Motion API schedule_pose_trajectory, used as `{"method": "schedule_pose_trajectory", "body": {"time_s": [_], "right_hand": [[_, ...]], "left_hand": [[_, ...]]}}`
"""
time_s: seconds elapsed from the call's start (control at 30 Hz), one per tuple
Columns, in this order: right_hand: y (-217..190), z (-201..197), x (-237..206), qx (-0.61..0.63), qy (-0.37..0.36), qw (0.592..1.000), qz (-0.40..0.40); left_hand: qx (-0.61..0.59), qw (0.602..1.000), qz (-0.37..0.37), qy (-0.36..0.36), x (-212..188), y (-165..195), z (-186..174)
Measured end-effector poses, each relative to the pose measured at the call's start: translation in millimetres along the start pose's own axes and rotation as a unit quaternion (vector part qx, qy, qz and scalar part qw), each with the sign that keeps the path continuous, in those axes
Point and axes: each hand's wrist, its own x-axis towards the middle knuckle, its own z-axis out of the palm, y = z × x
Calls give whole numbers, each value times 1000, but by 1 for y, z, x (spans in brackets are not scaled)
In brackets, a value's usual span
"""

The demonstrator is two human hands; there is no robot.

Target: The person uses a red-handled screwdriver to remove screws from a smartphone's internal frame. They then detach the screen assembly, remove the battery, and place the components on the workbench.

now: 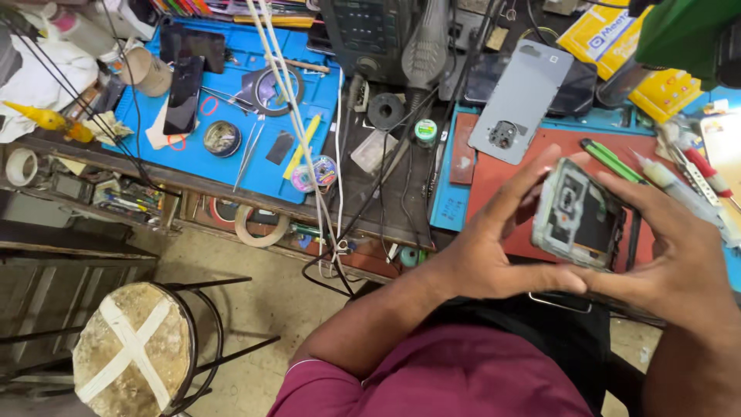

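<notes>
Across the top left, a large blue rubber work mat [231,166] strewn with small parts. To the right of that blue mat, past a strip of dark bench, a red-brown work mat [509,174] under both hands. Well below the blue mat, on the concrete floor, a round worn stool [133,351] with a white taped cross on its seat and a black metal frame.

Right of the blue mat, above the red-brown one, a grey plastic phone back cover [519,100] lying flat, camera hole toward its lower end. On the blue mat's left part, a black flat phone [184,94] lying lengthwise.

Far right of the blue mat, held in the air over the red-brown mat, an opened smartphone with back removed [580,216], tilted, its inner boards and frame showing. Left hand [490,247] cupped at its left edge: fingers spread and reaching up the side, thumb laid along the bottom edge. Right hand [679,259] gripping the right edge: fingers curled over the top right corner, thumb meeting the left thumb beneath the phone. Just beyond the right hand, a green-handled slim tool [610,160] and a red-handled screwdriver [706,174].
</notes>
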Motion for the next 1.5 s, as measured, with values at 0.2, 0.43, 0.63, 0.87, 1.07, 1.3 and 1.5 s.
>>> {"method": "schedule_pose_trajectory", "body": {"time_s": [0.2, 0.43, 0.63, 0.87, 1.07, 1.3, 1.5], "right_hand": [[2, 8, 2, -51, -26, 998, 21], [3, 7, 0, -96, 7, 995, -27], [4, 8, 4, -149, 22, 988, -23], [-1, 16, 8, -154, 30, 987, -47], [1, 23, -1, -148, 31, 988, 25], [-3, 27, -10, -154, 88, 984, 7], [-30, 58, -27, -67, 122, 990, 13]], "left_hand": [[-125, 991, -47, 0, -4, 2, -16], [-119, 987, -104, 2, -6, 14, -23], [380, 883, 149, 230, -9, 88, -61], [450, 820, 101, 339, 49, 130, -276], [432, 817, 173, 341, 41, 124, -286], [393, 757, 238, 464, -56, 63, -101], [-31, 978, -17, 206, -35, 19, -1]]}}
